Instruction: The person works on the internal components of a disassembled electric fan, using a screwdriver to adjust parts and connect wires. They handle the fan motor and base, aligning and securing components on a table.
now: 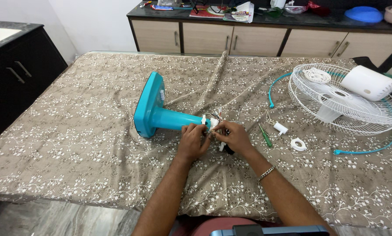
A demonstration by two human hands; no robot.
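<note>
On cloth: teal fan stand [154, 109] lying sideways | left hand [193, 140], right hand [233, 136] pinching its wiring [213, 120]

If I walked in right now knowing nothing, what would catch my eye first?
Most likely the bright teal fan stand lying on its side in the middle of the flowered tablecloth, with the left hand and right hand working close together on small white parts and wires at its end. To the right lies a white wire fan guard with a white motor housing resting on it.
</note>
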